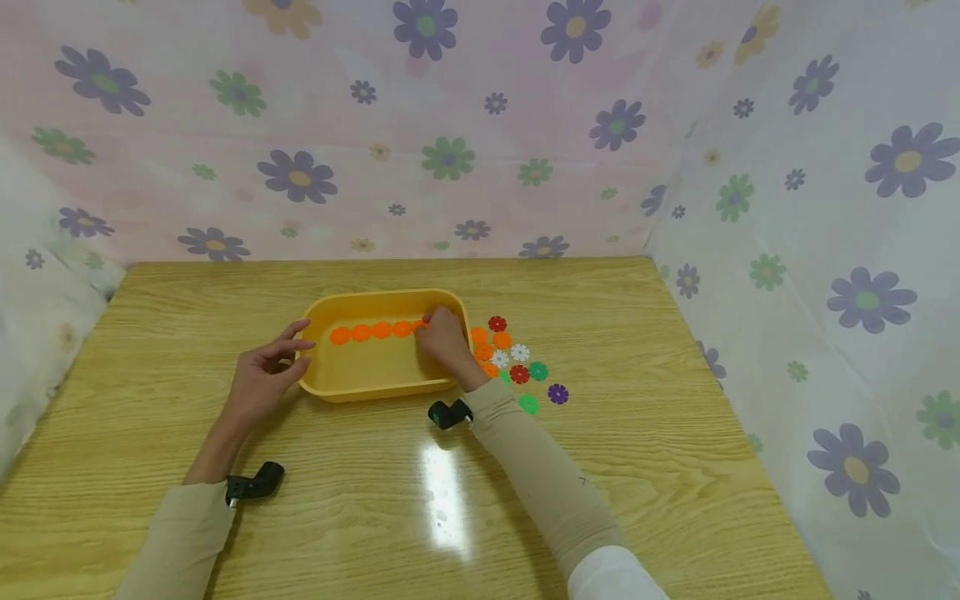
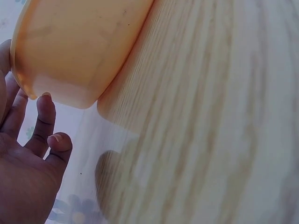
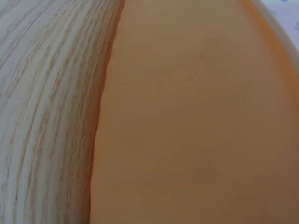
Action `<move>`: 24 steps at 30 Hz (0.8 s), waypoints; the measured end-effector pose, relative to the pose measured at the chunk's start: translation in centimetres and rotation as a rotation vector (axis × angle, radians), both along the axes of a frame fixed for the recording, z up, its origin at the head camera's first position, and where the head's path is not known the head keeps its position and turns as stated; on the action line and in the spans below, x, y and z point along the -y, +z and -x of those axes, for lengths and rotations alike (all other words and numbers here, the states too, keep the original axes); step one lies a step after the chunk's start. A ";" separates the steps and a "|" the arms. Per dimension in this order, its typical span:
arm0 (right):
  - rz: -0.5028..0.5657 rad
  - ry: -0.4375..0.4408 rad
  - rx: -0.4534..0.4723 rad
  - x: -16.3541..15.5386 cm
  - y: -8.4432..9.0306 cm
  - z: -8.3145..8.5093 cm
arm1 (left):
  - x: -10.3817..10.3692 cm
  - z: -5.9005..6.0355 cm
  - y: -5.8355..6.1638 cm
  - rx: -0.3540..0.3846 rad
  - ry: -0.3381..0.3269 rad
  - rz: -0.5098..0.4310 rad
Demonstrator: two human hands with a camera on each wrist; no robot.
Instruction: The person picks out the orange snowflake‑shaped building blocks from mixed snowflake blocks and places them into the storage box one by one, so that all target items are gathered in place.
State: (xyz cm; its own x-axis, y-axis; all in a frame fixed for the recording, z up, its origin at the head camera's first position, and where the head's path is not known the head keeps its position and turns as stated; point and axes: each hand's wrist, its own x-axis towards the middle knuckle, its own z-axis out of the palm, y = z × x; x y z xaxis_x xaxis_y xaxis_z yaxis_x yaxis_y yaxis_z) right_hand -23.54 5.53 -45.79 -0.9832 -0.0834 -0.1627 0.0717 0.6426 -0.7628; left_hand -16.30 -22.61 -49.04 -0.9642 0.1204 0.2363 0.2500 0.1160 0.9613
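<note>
A yellow plastic tray (image 1: 375, 389) sits on the table. Inside it, several orange notched discs (image 1: 362, 333) lie in a row along the back half. My right hand (image 1: 447, 342) reaches down into the tray at the right end of that row. Its fingers pinch an orange notched disc (image 1: 420, 325), mostly hidden under them. At the tray's left end is my left hand (image 1: 262, 375), fingers loosely bent and spread, with fingertips right at the rim. The left wrist view shows these fingertips (image 2: 46, 100) beside the tray's outer wall (image 2: 79, 60). The right wrist view holds only the tray's side (image 3: 196, 116) and table.
Right of the tray lies a loose spread of notched discs: orange ones (image 1: 502, 340), red ones (image 1: 519, 374), white ones (image 1: 520, 352), green ones (image 1: 538, 371) and a purple one (image 1: 558, 393). A flowered cloth (image 1: 450, 196) hangs behind the wooden table (image 1: 337, 517) and along its sides.
</note>
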 end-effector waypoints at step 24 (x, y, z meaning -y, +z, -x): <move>-0.042 -0.023 0.032 0.3 -0.6 0.4 | 0.0 0.1 -0.2 -0.007 -0.009 -0.021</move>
State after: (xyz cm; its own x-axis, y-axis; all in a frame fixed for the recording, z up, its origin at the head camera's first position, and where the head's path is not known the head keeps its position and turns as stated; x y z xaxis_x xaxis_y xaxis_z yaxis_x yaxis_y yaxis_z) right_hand -23.97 5.23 -46.43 -0.9789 -0.0530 -0.1973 0.1113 0.6717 -0.7324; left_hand -16.38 -22.65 -49.22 -0.9615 0.1236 0.2455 0.2575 0.0933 0.9618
